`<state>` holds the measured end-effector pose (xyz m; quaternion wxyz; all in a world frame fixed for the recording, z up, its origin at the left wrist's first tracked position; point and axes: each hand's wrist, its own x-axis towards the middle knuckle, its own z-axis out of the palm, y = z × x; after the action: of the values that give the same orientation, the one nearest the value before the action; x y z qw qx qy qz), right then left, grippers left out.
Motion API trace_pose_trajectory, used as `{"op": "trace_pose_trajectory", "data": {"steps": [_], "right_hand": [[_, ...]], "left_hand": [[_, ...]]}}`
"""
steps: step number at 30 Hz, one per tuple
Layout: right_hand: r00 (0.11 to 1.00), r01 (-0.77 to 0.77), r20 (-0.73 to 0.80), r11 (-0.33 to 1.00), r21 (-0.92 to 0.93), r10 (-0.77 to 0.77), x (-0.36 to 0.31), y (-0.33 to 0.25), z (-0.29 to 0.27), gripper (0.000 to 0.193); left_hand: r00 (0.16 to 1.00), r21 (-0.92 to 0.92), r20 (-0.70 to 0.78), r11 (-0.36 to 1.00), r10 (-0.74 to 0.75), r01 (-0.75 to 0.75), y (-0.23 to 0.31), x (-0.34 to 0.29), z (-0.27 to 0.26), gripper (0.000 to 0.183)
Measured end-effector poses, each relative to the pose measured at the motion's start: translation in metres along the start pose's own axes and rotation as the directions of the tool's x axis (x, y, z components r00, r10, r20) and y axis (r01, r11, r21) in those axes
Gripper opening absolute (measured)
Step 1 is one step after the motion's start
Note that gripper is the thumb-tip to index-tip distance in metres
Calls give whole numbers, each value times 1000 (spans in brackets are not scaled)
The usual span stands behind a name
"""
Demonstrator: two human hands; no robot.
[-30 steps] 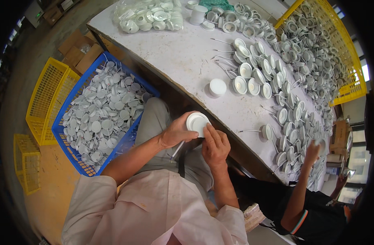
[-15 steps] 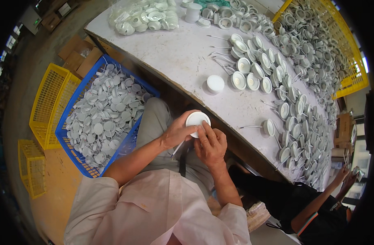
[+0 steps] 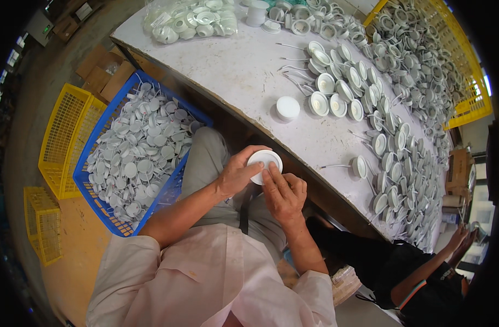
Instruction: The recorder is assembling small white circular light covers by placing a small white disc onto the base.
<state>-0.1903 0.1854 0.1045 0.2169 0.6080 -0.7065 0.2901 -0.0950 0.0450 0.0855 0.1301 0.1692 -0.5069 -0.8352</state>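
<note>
L hand [image 3: 239,173] is holding disc [image 3: 267,157] by edge; R hand [image 3: 285,197] is touching its face, grip unclear; prob. light, stiff, safest edge-held.

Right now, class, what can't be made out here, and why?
Head view:
White round fitting: underside hidden by the left hand and its face.
Blue basket: lower pieces covered by upper ones.
Clear plastic bag: far end cut by top edge.
Object by the co-worker's hands: too small, blurred.
</note>
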Motion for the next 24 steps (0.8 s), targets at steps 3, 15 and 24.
{"op": "trace_pose_trajectory", "data": {"steps": [3,15,24], "right_hand": [[1000,17,11,999,-32,-16,-2,2,-3,38],[953,-282,-119,959,-15,278,-9,48,-23,50],[615,-746,-261,442,-497,744,-74,181,-44,74]], "left_hand": [[999,92,-21,995,49,-47,-7,3,1,38],[930,-103,-361,994,-71,35,-11,-21,-75,54],[462,38,-886,988,-35,147,-44,-118,-261,47]]}}
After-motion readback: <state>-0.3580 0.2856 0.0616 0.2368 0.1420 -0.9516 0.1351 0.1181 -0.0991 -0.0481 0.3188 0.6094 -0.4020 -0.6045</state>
